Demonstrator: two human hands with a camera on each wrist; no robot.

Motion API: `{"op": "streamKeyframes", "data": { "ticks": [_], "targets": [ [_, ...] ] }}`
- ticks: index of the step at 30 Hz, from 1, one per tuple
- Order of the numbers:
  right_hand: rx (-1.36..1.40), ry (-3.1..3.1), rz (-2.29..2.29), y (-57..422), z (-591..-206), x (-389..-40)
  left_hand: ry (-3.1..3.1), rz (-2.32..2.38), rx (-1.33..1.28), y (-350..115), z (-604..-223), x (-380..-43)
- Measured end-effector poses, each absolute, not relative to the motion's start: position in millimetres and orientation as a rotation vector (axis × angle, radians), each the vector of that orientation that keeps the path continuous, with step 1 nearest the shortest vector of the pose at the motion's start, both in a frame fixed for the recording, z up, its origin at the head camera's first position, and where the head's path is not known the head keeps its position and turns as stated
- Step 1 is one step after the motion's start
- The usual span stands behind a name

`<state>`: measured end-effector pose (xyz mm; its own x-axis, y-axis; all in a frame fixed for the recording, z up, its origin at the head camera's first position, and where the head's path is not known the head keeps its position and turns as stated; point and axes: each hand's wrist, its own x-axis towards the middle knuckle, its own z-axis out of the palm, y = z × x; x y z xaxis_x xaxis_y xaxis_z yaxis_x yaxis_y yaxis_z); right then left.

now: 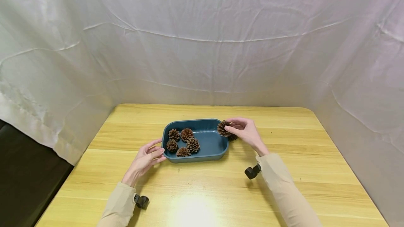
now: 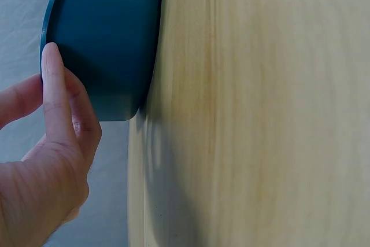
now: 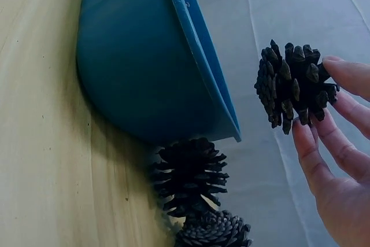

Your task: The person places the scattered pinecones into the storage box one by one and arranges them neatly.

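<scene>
A dark blue rectangular tray with rounded corners rests on the table. Several brown pine cones lie inside it, grouped in its left half. My left hand holds the tray's left end, the thumb at the rim; in the left wrist view the fingers press on that end wall. Above the tray's right rim, my right hand pinches a pine cone between thumb and fingertips. Just outside the right end, two more pine cones show in the right wrist view, mostly hidden behind the hand in the head view.
The light wooden table extends to both sides and in front of the tray. Pale cloth curtains hang behind the table and along its sides. Each sleeve carries a small black wrist device.
</scene>
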<state>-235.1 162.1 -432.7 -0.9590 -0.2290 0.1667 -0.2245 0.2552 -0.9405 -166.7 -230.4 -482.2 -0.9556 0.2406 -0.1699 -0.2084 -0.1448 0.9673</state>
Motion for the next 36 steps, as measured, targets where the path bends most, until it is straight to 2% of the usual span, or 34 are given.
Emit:
{"op": "streamKeyframes", "data": {
  "ticks": [36],
  "targets": [
    [-0.526, 2.507, -1.665, 129, -421, -256, 1.838, 2.157, 0.029, -231, -482, -167]
  ]
}}
